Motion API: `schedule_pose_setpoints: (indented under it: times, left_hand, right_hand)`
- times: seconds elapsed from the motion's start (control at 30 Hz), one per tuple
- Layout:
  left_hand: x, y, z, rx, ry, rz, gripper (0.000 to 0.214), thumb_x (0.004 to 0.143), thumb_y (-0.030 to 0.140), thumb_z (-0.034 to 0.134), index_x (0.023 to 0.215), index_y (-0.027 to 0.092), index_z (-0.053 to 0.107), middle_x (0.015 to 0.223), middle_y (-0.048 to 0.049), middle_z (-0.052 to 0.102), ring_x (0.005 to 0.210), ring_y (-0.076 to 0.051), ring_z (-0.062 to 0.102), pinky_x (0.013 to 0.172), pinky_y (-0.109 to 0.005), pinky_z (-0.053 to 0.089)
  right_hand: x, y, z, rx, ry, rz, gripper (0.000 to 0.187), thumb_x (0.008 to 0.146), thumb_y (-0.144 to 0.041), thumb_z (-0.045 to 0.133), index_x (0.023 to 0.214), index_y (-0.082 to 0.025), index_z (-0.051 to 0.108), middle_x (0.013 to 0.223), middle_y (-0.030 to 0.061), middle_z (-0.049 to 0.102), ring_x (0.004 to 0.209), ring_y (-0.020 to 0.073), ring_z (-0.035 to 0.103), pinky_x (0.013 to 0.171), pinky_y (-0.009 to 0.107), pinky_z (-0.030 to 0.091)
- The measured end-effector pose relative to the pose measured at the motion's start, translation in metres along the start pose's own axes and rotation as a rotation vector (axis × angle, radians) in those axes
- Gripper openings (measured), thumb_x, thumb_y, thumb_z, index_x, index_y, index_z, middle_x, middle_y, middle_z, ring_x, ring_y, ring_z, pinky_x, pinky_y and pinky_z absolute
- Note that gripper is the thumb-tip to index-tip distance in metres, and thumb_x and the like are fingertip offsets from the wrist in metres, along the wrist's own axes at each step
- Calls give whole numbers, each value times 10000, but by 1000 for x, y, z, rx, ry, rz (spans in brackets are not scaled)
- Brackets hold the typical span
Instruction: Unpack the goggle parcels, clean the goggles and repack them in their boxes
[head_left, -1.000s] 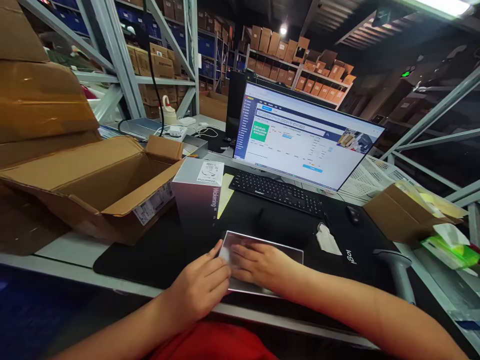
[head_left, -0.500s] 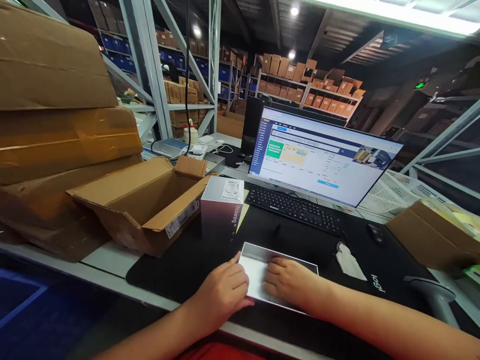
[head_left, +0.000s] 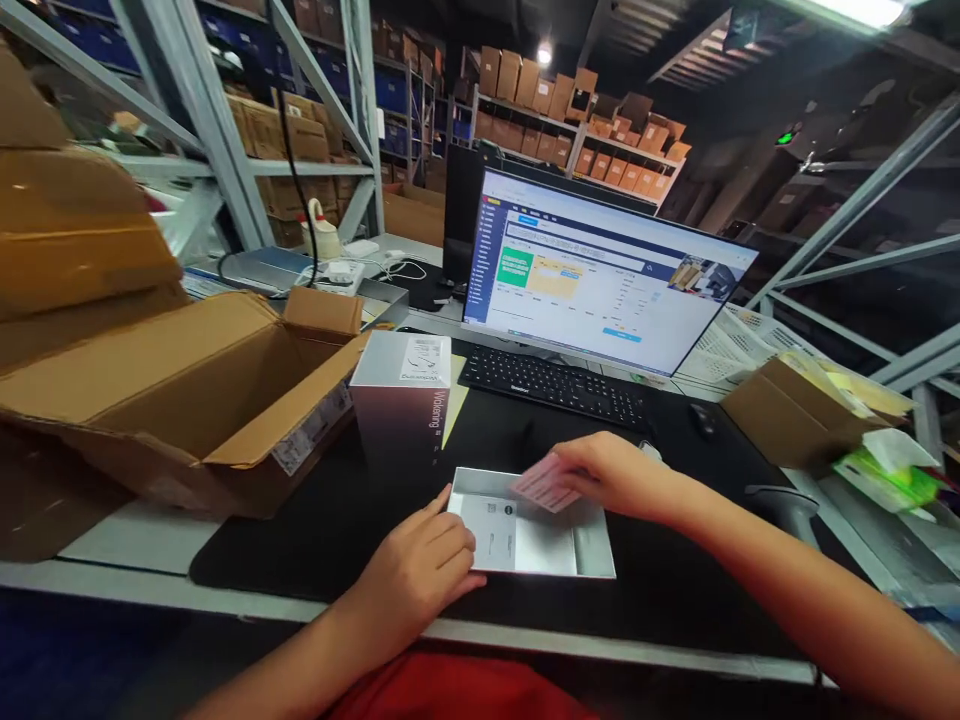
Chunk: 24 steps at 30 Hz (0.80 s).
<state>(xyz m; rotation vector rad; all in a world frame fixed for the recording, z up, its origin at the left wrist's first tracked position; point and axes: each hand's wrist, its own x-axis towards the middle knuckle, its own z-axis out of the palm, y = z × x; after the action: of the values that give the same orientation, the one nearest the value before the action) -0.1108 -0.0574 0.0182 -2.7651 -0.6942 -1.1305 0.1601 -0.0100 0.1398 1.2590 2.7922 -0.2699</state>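
Note:
A shallow white box lid or tray [head_left: 592,550] lies open side up on the black desk mat. Its near left end is gripped by my left hand [head_left: 424,560], fingers wrapped over the wall. Inside it, on the left, lies a white printed paper [head_left: 487,530]. My right hand [head_left: 611,470] pinches a pink printed card [head_left: 547,484] just above the tray's far side. Behind the tray stands a tall box [head_left: 401,400], white on top and fading to dark, with "Wakening" printed down its side.
An open cardboard carton [head_left: 247,400] sits to the left beside stacked cartons [head_left: 82,230]. A keyboard [head_left: 555,387], monitor [head_left: 600,280] and mouse [head_left: 703,420] are behind. At right are a scanner [head_left: 784,508], a brown box [head_left: 787,415] and a green tissue pack [head_left: 885,475].
My right hand has come up out of the tray and now holds the pink card. The printed paper in the tray is now visible. My left hand keeps its grip; the view has shifted.

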Motion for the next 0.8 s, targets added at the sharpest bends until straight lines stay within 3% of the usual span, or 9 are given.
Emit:
schedule_pose_setpoints:
  times: [0.1, 0.2, 0.27, 0.33, 0.43, 0.53, 0.6, 0.7, 0.8]
  left_hand:
    - [-5, 9, -1, 33, 85, 64, 218, 971, 141, 542, 761, 170, 593, 769, 0, 642, 786, -141, 619, 1141, -500, 433]
    - [-8, 15, -2, 52, 134, 84, 205, 955, 101, 544, 776, 168, 619, 780, -4, 656, 820, -141, 634, 1157, -510, 420]
    - [-8, 15, -2, 56, 143, 80, 211, 953, 97, 543, 771, 168, 623, 789, -5, 665, 820, -137, 636, 1158, -505, 422]
    - [-9, 14, -3, 57, 147, 66, 219, 959, 107, 540, 767, 166, 625, 788, -5, 670, 810, -132, 637, 1157, -486, 429]
    - [-10, 12, -4, 56, 127, 45, 234, 973, 139, 535, 756, 166, 619, 772, -6, 667, 785, -129, 639, 1148, -461, 445]
    - [-10, 13, -6, 63, 153, 56, 236, 974, 138, 530, 756, 165, 618, 760, -9, 667, 779, -135, 644, 1144, -467, 453]
    - [-10, 15, -7, 68, 191, 79, 220, 960, 104, 531, 770, 165, 625, 759, -12, 672, 789, -142, 651, 1144, -479, 453]
    - [-9, 18, -8, 69, 210, 98, 221, 934, 39, 524, 782, 160, 630, 768, -16, 686, 798, -147, 654, 1156, -495, 435]
    - [-8, 20, -9, 58, 194, 86, 214, 941, 49, 526, 781, 151, 624, 777, -18, 690, 799, -147, 647, 1172, -486, 409]
  right_hand:
    - [-14, -6, 6, 341, 237, 72, 149, 983, -197, 521, 955, -170, 665, 877, 36, 739, 757, 149, 679, 661, 233, 491]
    - [-24, -20, 23, 503, 400, -165, 261, 969, -118, 465, 1121, -178, 669, 1071, 71, 753, 994, 163, 702, 870, 267, 544]
    - [-30, -28, 32, 420, 324, -354, 375, 928, -63, 462, 1245, -166, 633, 1228, 103, 716, 1191, 189, 639, 1052, 339, 484]
    - [-36, -30, 36, 274, 139, -414, 469, 888, -37, 485, 1324, -170, 596, 1355, 111, 649, 1338, 224, 532, 1189, 444, 342]
    - [-50, -17, 33, 182, 81, -297, 521, 853, -31, 515, 1329, -227, 601, 1408, 77, 610, 1400, 238, 459, 1227, 510, 252]
    - [-63, 15, 28, 175, 377, -120, 485, 878, -71, 519, 1310, -270, 609, 1349, 75, 638, 1339, 242, 516, 1176, 522, 343]
    - [-65, 40, 31, 162, 464, 35, 535, 869, -166, 617, 1387, -283, 549, 1421, 99, 569, 1342, 273, 505, 1151, 539, 370]
    - [-55, 74, 48, 257, 335, 234, 932, 664, -309, 846, 1497, -265, 430, 1562, 141, 396, 1416, 335, 405, 1163, 550, 340]
    - [-40, 95, 69, 402, 311, 339, 1011, 507, -280, 903, 1440, -233, 515, 1474, 149, 510, 1357, 364, 470, 1156, 548, 332]
